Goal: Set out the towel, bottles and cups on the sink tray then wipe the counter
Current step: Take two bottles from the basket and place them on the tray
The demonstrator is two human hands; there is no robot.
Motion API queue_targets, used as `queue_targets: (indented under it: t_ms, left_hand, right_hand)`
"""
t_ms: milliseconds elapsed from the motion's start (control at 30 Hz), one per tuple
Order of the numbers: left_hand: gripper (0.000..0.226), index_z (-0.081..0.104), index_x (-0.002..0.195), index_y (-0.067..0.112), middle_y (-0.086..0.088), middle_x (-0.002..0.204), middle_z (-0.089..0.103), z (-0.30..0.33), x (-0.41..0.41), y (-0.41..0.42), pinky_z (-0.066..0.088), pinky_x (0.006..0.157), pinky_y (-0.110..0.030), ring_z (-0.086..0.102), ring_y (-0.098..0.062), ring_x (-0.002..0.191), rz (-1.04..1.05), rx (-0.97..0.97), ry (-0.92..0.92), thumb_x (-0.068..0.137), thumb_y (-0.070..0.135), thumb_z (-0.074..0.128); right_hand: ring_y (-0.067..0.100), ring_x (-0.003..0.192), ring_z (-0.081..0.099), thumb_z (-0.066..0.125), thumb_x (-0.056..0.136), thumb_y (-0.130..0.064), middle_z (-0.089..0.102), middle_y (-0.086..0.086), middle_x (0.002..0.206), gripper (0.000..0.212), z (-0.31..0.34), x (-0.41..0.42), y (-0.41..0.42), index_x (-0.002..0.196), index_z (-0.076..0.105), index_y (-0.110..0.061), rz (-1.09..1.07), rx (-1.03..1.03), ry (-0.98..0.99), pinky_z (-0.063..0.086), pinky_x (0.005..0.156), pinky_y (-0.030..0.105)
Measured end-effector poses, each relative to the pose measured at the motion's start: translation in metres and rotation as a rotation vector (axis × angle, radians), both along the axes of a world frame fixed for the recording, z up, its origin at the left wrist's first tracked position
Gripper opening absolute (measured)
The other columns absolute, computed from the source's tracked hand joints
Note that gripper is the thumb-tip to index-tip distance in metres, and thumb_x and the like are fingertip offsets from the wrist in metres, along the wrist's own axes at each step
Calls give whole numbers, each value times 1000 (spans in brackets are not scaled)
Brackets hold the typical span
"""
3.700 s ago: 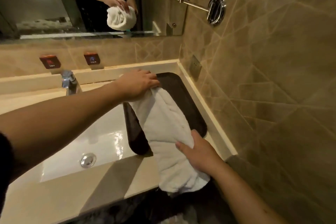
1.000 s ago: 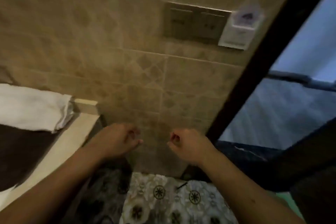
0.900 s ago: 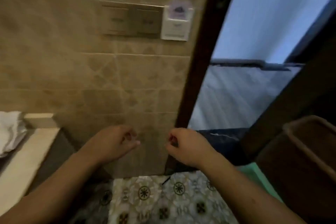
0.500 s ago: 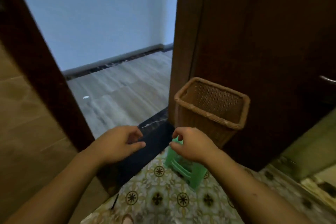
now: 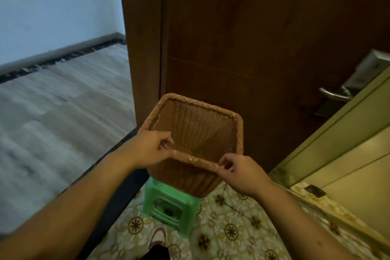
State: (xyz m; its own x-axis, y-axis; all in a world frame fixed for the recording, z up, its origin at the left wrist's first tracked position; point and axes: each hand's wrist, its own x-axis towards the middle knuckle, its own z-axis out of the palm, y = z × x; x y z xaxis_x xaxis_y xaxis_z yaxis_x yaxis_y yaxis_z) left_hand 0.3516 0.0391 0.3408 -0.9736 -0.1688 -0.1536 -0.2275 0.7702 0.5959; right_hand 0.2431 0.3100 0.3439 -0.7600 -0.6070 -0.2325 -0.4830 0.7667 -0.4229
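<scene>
Looking down, I see my two bare forearms reaching forward to a square wicker basket (image 5: 196, 133). My left hand (image 5: 150, 149) is at the near left corner of the basket's rim, thumb and fingers curled together in a pinch on the braided edge. My right hand (image 5: 238, 172) is at the near right corner of that same rim, thumb and forefinger pinching the edge, the other fingers curled. Both hands grasp the basket by its near edge.

Its woven inside walls are in view; I cannot make out its bottom or tell whether anything lies in it. It sits on a small green plastic stool (image 5: 168, 207), over the stool's far side, and the stool stands on a patterned tile floor (image 5: 232, 232) of pale yellow with dark round flower motifs.

Behind the basket is a dark brown wooden door (image 5: 263, 38) with a metal lever handle (image 5: 333, 95) toward its right edge. To the left a doorway opens onto a grey wood-look floor (image 5: 59, 101) and a pale wall (image 5: 52, 6). At the right edge is a pale yellow-green panel (image 5: 348, 164).

The towel, bottles, cups and sink tray are nowhere in view from here.
</scene>
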Motion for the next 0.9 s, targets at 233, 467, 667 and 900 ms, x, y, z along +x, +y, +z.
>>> queue_targets:
  t_ms: [233, 467, 667, 900]
  left_hand:
    - [27, 66, 108, 35, 17, 94, 66, -44, -124, -64, 52, 82, -28, 60, 2, 89, -59, 53, -139, 86, 51, 67]
    - [27, 67, 112, 26, 6, 109, 65, -94, -197, -78, 40, 81, -23, 57, -12, 104, -162, 20, -348, 93, 44, 62]
    - [31, 65, 117, 25, -4, 126, 56, -149, -233, -67, 40, 107, -41, 48, -23, 121, -186, -17, -544, 93, 44, 61]
    - [31, 64, 126, 16, -7, 130, 62, -191, -243, -34, 51, 98, -45, 60, -29, 116, -321, -48, -735, 96, 22, 59]
  right_hand:
    - [7, 76, 63, 65, 92, -42, 67, -9, 82, 14, -26, -113, -69, 88, 67, -28, -80, 56, -94, 54, 68, 35]
    - [11, 81, 62, 64, 94, -37, 65, -11, 87, 8, -75, -177, -100, 90, 64, -30, -91, 141, -243, 52, 71, 32]
    - [15, 93, 62, 62, 96, -31, 66, -2, 104, 8, -132, -209, -112, 103, 67, -28, -50, 255, -429, 47, 72, 31]
    - [17, 96, 59, 67, 94, -35, 67, 7, 124, 32, -215, -214, -120, 118, 70, -15, 69, 359, -561, 43, 66, 24]
